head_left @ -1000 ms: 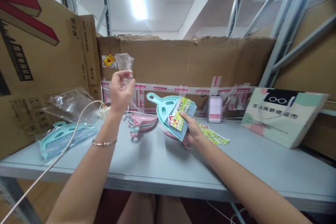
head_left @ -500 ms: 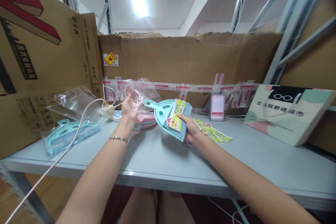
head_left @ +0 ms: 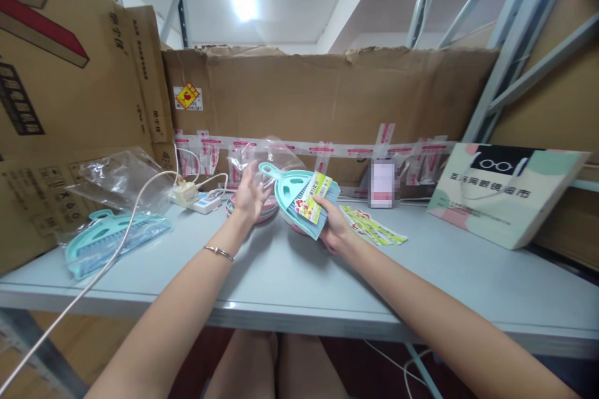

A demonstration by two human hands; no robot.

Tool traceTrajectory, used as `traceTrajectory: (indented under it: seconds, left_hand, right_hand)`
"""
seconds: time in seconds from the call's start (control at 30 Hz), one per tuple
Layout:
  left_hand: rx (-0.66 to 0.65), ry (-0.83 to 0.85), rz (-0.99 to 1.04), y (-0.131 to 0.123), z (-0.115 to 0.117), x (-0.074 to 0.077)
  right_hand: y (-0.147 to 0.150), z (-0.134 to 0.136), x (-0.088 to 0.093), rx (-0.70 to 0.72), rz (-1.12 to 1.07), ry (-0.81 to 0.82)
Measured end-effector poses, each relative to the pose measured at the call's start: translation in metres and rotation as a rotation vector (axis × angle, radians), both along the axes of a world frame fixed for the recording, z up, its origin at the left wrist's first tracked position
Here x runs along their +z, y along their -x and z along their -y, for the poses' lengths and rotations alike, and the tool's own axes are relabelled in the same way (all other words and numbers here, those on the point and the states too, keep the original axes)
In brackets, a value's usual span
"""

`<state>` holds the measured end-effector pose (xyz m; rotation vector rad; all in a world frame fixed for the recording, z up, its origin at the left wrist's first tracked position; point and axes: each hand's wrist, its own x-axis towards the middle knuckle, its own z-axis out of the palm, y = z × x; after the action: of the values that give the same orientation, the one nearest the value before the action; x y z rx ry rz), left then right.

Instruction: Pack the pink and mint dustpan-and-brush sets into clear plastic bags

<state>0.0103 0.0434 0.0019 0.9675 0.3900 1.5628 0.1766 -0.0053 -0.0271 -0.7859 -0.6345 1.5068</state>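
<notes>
And it's the turquoise dustpan that is held up above the tabletop, front and centre, handle pointed to the upper left! It is grasped at its lower right by the right grip, with the blue brush and a yellow-green card pinned along it. Over to the left grip: raised just beside the handle, fingers parted, a clear bag draped about them; whether the film is pinched cannot be told. Behind that hand, the pink dustpan is partly hidden. Out on the right, more cards are fanned out flat. Far left, a second set is wrapped in clear film and crossed in view by a white cable. The back is walled off by a taped carton, and a glasses box is stood at the right.
</notes>
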Motion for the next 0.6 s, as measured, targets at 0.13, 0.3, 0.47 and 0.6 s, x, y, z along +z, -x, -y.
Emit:
traceTrajectory:
  seconds: [0.13,0.3,0.47,0.6]
  left_hand:
    - [-0.011,0.147,-0.133,-0.011,0.004,-0.005]
    - [-0.090,0.164,-0.265,-0.018,0.007,-0.012]
    - [-0.234,0.017,-0.338,-0.025,0.018,-0.017]
    - [-0.350,0.003,-0.402,-0.036,0.033,-0.022]
  right_hand:
    - [-0.003,-0.003,-0.003,-0.007,0.021,0.022]
    - [-0.004,-0.007,-0.008,-0.058,0.019,-0.021]
    - [0.001,-0.005,-0.008,-0.230,-0.002,-0.034]
    - [0.004,-0.005,-0.009,-0.352,-0.032,-0.002]
